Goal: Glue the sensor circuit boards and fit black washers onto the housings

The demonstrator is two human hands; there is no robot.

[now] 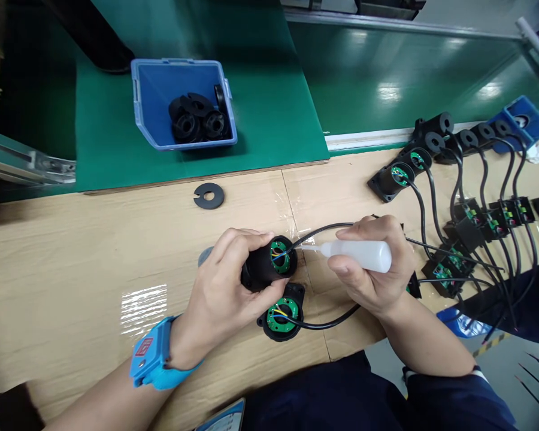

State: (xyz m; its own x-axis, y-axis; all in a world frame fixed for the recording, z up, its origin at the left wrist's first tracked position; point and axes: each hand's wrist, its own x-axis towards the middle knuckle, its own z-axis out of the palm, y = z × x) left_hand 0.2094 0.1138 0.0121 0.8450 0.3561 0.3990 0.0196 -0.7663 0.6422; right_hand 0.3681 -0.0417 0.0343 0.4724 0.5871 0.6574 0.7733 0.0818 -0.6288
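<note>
Left hand is wrapped around a black housing, lifted just off the bench and tipped so its open end faces right. You can see the green circuit board ring and some coloured wires inside. Right hand has a closed grip on a white squeeze bottle, with the nozzle aimed at that open end. The tip looks just short of the rim, though I can't really tell whether it's touching.

Right below the held one, a second housing lies on the bench with its board facing up, and a black cable runs from it under the right hand. There's a blue wrist strap on the left wrist.

Further back, a lone slotted washer sits on the bench, and a blue bin of black round parts is on the green mat. Off to the right is a row of cabled housings, well apart from the hands.
</note>
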